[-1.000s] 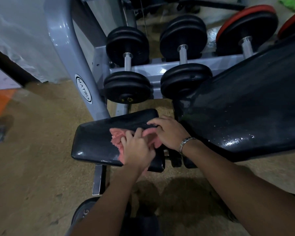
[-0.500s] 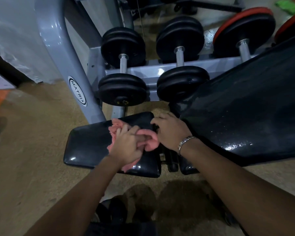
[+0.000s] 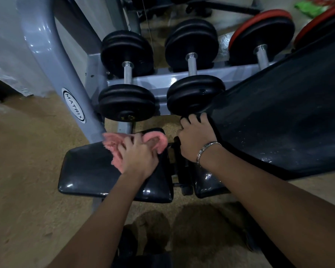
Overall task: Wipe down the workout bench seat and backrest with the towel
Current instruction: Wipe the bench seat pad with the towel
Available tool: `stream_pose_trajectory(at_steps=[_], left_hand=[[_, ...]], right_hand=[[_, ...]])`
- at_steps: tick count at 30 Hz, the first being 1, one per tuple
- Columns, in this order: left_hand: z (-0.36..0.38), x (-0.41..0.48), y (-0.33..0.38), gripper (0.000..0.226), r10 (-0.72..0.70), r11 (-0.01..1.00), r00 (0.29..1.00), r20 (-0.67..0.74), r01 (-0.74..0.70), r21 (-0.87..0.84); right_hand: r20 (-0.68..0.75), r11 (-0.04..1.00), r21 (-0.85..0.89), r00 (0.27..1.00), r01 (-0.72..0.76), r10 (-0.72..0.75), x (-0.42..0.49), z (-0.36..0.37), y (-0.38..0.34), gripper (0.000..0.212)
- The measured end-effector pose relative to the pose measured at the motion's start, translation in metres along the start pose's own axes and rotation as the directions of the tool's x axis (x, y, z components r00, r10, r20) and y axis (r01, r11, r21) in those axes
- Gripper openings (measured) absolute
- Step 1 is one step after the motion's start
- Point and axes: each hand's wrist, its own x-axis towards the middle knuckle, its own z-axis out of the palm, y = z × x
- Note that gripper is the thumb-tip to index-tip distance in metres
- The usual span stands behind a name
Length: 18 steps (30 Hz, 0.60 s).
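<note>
A pink towel lies bunched on the far part of the black bench seat, pressed down under my left hand, whose fingers grip its folds. The black backrest slopes up to the right, with wet spots glinting along its lower edge. My right hand, with a metal bracelet at the wrist, holds the backrest's lower left corner; its fingers curl over the edge. A gap with the hinge frame separates seat and backrest.
A grey dumbbell rack with black dumbbells stands just behind the bench. A grey machine post rises at the left. Red-rimmed weights sit at the back right. The floor around is tan.
My left hand has pushed the towel toward the seat's far edge. My right hand has left the towel and moved right onto the backrest's lower corner.
</note>
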Motion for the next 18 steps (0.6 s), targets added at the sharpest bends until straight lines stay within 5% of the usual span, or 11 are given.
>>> stream_pose_trajectory(at_steps=[2, 4, 8, 13, 18], left_hand=[[0.011, -0.01, -0.001, 0.043, 0.255, 0.966, 0.967, 0.003, -0.255, 0.053], [0.013, -0.003, -0.02, 0.042, 0.34, 0.94, 0.94, 0.013, -0.34, 0.032], [0.004, 0.029, -0.007, 0.048, 0.057, 0.996, 0.994, 0.088, -0.051, -0.072], [0.015, 0.016, -0.019, 0.049, 0.413, 0.901, 0.905, 0.101, -0.391, -0.188], [0.004, 0.053, -0.003, 0.058, 0.153, 0.965, 0.973, 0.173, -0.11, -0.236]], right_hand=[[0.028, 1.0, 0.002, 1.0, -0.003, 0.002, -0.002, 0.0, 0.001, 0.046], [0.027, 1.0, -0.003, 1.0, 0.002, -0.001, -0.002, 0.0, 0.003, 0.046], [0.021, 1.0, 0.018, 1.0, 0.006, -0.006, -0.003, 0.0, 0.004, 0.045], [0.023, 1.0, 0.013, 1.0, 0.017, -0.017, -0.006, 0.003, 0.008, 0.044], [0.052, 1.0, 0.005, 0.998, 0.022, -0.022, -0.008, 0.002, 0.009, 0.048]])
